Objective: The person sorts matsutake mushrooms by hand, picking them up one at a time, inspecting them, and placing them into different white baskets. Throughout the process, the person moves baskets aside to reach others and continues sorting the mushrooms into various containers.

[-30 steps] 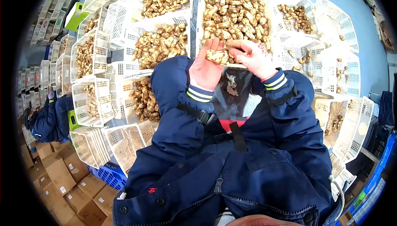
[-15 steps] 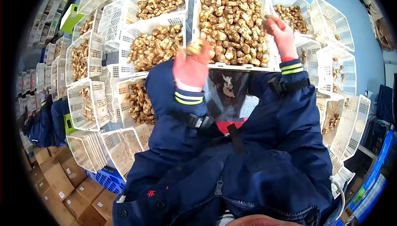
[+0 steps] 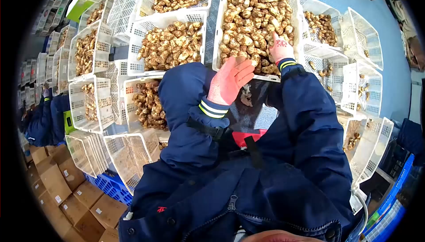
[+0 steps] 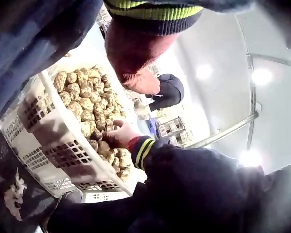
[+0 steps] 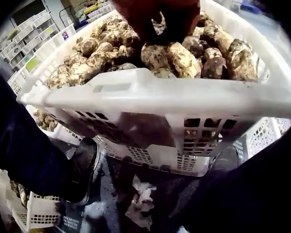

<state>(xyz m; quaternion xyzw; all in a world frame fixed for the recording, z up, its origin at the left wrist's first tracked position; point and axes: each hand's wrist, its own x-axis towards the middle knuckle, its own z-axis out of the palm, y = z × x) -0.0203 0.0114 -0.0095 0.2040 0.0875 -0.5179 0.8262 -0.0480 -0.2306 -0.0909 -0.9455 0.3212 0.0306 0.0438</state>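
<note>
A large white plastic crate (image 3: pixel 217 49) in front of me is heaped with stubby, knobbly mushrooms (image 3: pixel 248 16), cream mottled with brown. My left hand (image 3: pixel 230 80) hovers at its near edge, palm up and fingers extended, holding nothing. Deep in the near right part of the heap is my right hand (image 3: pixel 280 49). In the right wrist view its dark, bent fingers come down right at the mushrooms (image 5: pixel 182 60) behind the crate's rim; I cannot tell whether they pinch one. Both hands have pinkish, dirt-marked coverings.
More white crates stand on both sides: a well-filled one (image 3: pixel 170 45) at left, a sparsely filled one (image 3: pixel 325 67) at right. Scrap litter (image 3: pixel 246 96) lies on the floor between my legs. Cardboard boxes (image 3: pixel 95 206) and another person (image 3: pixel 42 122) are at far left.
A second ago both hands were at one mushroom; then the left hand carried it leftward. That hand is now empty and back at the crate, while the right has gone down into the heap.
</note>
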